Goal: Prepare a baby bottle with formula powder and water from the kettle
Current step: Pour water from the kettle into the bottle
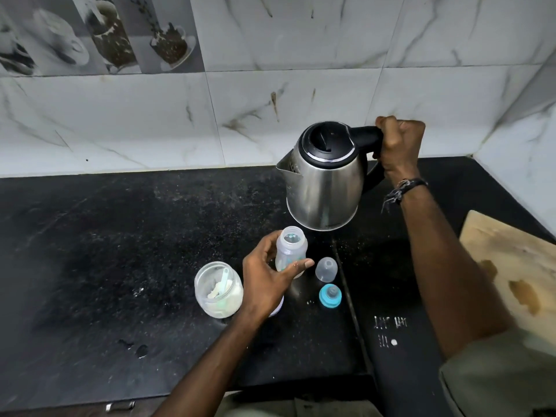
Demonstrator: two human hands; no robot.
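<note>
A home kitchen: black stone counter [150,236], marble-look tiled wall [301,85], kettle [325,182].

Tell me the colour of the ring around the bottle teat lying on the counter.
Teal-blue ring around a greyish teat, seen in the head view.

Kettle [323,188]: brushed stainless-steel body, satin sheen with soft reflections; lid and handle in black plastic, lightly glossy.
Baby bottle [290,251]: translucent, frosted plastic, smooth.
Dome cap [326,269]: same cloudy clear plastic.
Teat ring [330,296]: turquoise plastic, matt; grey teat, probably silicone.
Jar [218,290]: clear, glossy, glass or plastic uncertain; holds pale matt powder and a whitish plastic scoop.
Worktop [135,251]: black speckled stone, polished, dusted with white grains.
Wall tiles [270,100]: glossy, marble-patterned.
Board [517,266]: pale bare wood, stained, matt.
</note>
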